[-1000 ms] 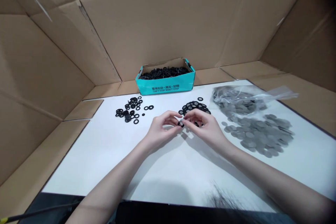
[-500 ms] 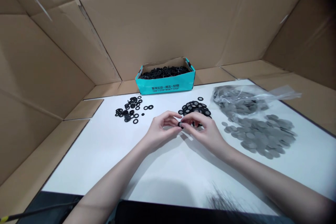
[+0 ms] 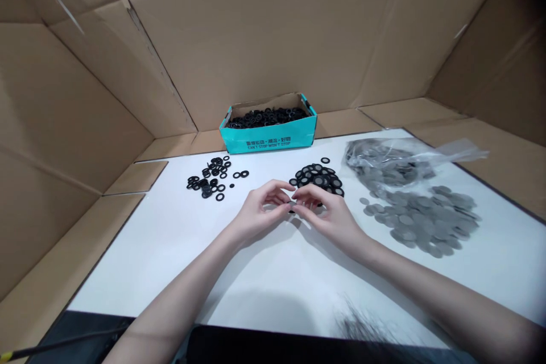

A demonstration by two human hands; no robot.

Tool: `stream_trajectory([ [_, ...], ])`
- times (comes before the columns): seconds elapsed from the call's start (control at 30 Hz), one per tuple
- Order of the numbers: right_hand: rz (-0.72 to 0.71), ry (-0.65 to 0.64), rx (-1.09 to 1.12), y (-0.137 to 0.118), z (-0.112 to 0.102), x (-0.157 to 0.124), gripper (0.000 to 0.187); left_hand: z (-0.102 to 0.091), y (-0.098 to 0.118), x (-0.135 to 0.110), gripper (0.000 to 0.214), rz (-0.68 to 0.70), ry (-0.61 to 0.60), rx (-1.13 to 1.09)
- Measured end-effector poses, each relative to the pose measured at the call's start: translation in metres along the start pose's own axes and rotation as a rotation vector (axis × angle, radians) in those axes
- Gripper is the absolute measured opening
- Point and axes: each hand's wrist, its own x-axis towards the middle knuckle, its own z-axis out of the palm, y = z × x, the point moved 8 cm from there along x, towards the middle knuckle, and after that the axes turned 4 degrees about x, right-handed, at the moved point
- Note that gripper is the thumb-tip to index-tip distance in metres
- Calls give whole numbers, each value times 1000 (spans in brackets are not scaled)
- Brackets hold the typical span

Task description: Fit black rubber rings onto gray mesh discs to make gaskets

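Observation:
My left hand (image 3: 267, 205) and my right hand (image 3: 326, 207) meet over the table, fingertips pinched on one small black ring (image 3: 292, 206) with grey showing in its middle. The fingers cover most of it. Just behind my right hand lies a heap of black rings with grey discs in them (image 3: 318, 176). Farther left is a loose pile of plain black rings (image 3: 213, 173). To the right of my right hand, flat round grey mesh-like discs (image 3: 426, 222) are spread in a pile.
At the back stands a turquoise box (image 3: 268, 139) full of black rings. A clear plastic bag (image 3: 392, 162) with more grey discs lies at the back right. Cardboard walls (image 3: 264, 40) enclose the white table (image 3: 170, 250) on the back and sides.
My right fingers have shifted slightly on the ring, and it now looks flatter between the fingertips. Both hands stay in nearly the same place.

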Motion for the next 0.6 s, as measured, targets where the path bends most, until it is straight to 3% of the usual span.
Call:
stream_trajectory([
  [0.6,-62,-40,-63,6,2,1,10,-3,8,-1,15,44,62,40],
])
